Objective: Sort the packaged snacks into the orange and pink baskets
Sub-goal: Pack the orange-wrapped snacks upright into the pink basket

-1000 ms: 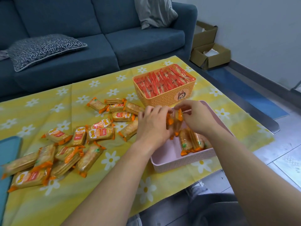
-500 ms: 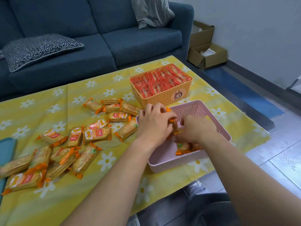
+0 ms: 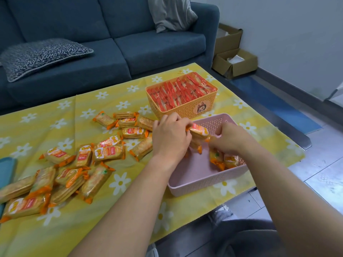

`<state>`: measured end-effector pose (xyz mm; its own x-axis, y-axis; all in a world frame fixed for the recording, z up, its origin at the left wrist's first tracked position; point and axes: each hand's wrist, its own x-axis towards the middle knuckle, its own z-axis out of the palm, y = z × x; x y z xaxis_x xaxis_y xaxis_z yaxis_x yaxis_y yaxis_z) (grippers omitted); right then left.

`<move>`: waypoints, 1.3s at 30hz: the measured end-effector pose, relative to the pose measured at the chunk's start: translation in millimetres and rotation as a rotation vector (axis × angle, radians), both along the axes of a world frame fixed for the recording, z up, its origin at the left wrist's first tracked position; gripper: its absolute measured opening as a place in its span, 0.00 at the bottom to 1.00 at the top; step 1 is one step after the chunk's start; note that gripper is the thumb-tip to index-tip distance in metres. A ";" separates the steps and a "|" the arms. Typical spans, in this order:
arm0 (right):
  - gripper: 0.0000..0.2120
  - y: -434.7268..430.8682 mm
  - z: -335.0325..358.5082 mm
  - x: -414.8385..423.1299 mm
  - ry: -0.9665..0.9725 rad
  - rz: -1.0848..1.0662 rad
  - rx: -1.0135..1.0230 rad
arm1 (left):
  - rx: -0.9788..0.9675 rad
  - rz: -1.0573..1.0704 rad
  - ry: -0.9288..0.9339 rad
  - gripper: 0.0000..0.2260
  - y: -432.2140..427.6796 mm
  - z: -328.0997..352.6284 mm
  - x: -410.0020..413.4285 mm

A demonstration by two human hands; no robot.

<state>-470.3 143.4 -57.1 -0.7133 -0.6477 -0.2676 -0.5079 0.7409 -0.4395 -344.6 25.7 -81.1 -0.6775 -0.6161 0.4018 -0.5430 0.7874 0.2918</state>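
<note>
both hands are working over the pink basket [image 3: 204,179], which sits at the near right edge of the yellow daisy tablecloth [image 3: 115,210]. the left hand [image 3: 170,138] is curled around a small bunch of orange-trimmed cracker packets [image 3: 199,131] above the basket's far-left part, and the right hand [image 3: 229,139] pinches the other end of that bunch with its fingertips. how many packets are in the bunch cannot be told; at least two show, one hanging lower toward the basket floor.

a couple of cracker packets already lie in the basket's right side [image 3: 223,160]. just behind the pink basket stands the orange basket [image 3: 187,110], packed full with red packets [image 3: 178,93]. well to the left of the pink basket, a loose pile of cracker packets [image 3: 74,169] is still spread across the cloth, so most of the sorting looks undone.

the risks, as i judge them: the wrappers look slick, and with two hands sharing one bunch the lower packet could slip out and land crooked or bounce over the low rim. the pink basket appears to sit close to the table edge on a loose cloth, so a downward push or a forearm dragging the cloth could shift it toward the floor. the left forearm also crosses near the pile and could sweep packets away.
</note>
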 end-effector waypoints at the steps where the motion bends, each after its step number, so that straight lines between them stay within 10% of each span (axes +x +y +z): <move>1: 0.10 -0.1 0.9 -0.5 -0.012 -0.033 -0.054 | -0.030 0.004 0.003 0.09 -0.4 -0.9 -0.9; 10: 0.20 -3.7 -7.9 -13.5 -0.065 -0.039 -0.446 | -0.249 -0.012 -0.100 0.07 10.1 -17.1 -11.0; 16: 0.16 -7.0 -24.6 -9.8 0.015 0.057 -0.420 | -0.131 -0.059 -0.147 0.19 12.3 -22.0 -10.2; 27: 0.20 -3.5 -10.1 -14.9 0.116 0.045 -0.152 | -0.065 -0.049 -0.128 0.13 10.8 -19.1 -8.2; 39: 0.17 -15.3 -16.2 -3.1 0.067 -0.177 -0.360 | -0.099 -0.051 -0.154 0.12 11.1 -18.7 -8.1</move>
<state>-473.4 128.1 -73.3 -0.8302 -0.5574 0.0050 -0.4230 0.6242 -0.6569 -352.7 36.8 -99.8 -0.7649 -0.5420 0.3480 -0.5340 0.8357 0.1279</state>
